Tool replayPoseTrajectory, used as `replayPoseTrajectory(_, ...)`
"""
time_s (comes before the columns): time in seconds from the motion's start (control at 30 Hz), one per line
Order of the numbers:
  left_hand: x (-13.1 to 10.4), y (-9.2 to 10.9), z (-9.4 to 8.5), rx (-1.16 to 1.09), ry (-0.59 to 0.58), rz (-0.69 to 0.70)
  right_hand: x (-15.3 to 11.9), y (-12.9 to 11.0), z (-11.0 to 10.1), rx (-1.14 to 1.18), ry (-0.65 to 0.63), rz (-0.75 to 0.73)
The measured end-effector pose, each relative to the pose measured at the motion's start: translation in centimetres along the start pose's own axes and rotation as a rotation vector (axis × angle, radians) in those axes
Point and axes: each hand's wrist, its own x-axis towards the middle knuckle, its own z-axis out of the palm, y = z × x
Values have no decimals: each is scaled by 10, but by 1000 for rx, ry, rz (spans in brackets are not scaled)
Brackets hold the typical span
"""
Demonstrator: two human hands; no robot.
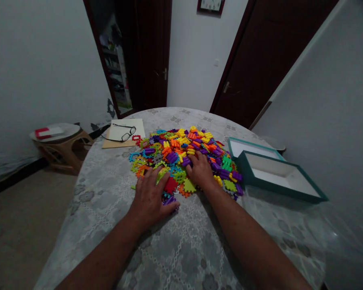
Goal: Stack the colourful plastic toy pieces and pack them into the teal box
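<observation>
On the table (103,201), over the pile (172,157), I see the left hand (148,197) spread open, right hand (201,171) curled; grip, cannot tell. Pile sits beside green box (278,190). Plastic pieces likely light, stiff, slick; pinch notched edges.

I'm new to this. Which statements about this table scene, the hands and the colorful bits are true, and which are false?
1. The left hand has its thumb spread away from the other fingers. True.
2. The right hand is inside the green box. False: the right hand is at the pile of plastic pieces.
3. The glasses are on the floor. False: the glasses lie on a pale sheet on the table.
4. The pile of plastic pieces is all one color. False: it mixes yellow, purple, orange, green and more.
5. A clock hangs on the wall. True.
</observation>
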Motion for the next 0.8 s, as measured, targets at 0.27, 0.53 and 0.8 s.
replayPoseTrajectory(0.27, -1, 6, -5, 56, -217, -59, -12, 4, 12, 32, 41, 1)
replayPoseTrajectory(0.53, 19, 2, -4, 76, -158, -134, -32, -2, -11, 252, -121, -267)
replayPoseTrajectory(0.8, 36, 10, -2, 49, -174, -133, -91, 11, -43, 127, 13, -253)
